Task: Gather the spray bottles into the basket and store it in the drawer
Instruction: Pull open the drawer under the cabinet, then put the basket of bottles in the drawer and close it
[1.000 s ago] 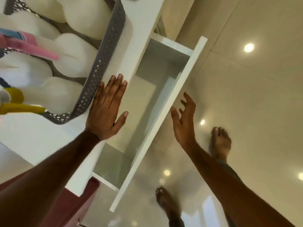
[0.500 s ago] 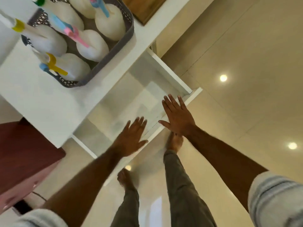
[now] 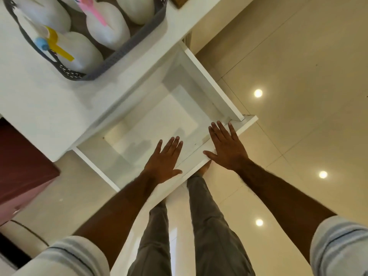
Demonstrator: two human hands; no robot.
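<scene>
A grey perforated basket point(image 3: 127, 48) stands on the white cabinet top point(image 3: 49, 108) at the upper left. It holds several white spray bottles, one with a yellow trigger point(image 3: 79, 52) and one with a pink trigger point(image 3: 108, 28). Below the top, a white drawer point(image 3: 211, 90) is pulled out and has nothing inside. My left hand point(image 3: 164, 161) hovers flat over the drawer's front part, fingers apart. My right hand point(image 3: 227, 146) lies flat on the drawer's front panel near its right corner, fingers spread. Neither hand holds anything.
A dark red and pink piece of furniture point(image 3: 22, 172) stands left of the cabinet. My legs in grey trousers point(image 3: 201, 226) stand on the glossy beige tiled floor point(image 3: 298, 66) in front of the drawer. A wooden item point(image 3: 177, 2) peeks in behind the basket.
My left hand left the cabinet top by the basket and came down over the drawer. My right hand moved onto the drawer front. The view pulled back from the basket.
</scene>
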